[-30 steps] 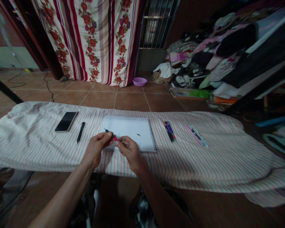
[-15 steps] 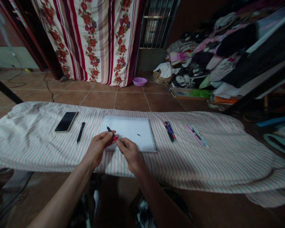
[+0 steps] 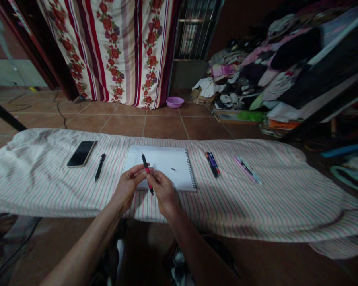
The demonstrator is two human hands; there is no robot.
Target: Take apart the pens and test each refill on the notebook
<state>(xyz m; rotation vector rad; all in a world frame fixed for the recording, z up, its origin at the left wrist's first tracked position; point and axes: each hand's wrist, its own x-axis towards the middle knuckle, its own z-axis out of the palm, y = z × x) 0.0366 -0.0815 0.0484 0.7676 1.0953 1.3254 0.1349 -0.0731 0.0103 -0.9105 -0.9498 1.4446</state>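
Both hands pinch one black and red pen [image 3: 150,186] above the near edge of a notebook. My left hand [image 3: 130,183] closes on its upper part, and my right hand [image 3: 164,190] grips it around the middle. The pen tilts, its black top pointing away from me and its lower end toward me. Under the hands lies the spiral notebook [image 3: 167,155], a white page showing and its coil on the right. A small dark piece [image 3: 173,169] rests on the page, too small to name.
A striped cloth [image 3: 256,210] covers the table. Left of the notebook lie a phone [image 3: 82,153] and a black pen [image 3: 99,168]. To the right are several dark pens [image 3: 212,165] and several pastel pens [image 3: 247,170]. A purple basin [image 3: 175,102] stands on the floor beyond.
The pen has turned in my fingers to a steeper angle, showing more of its red and lower black part. My hands have drawn closer together around it.
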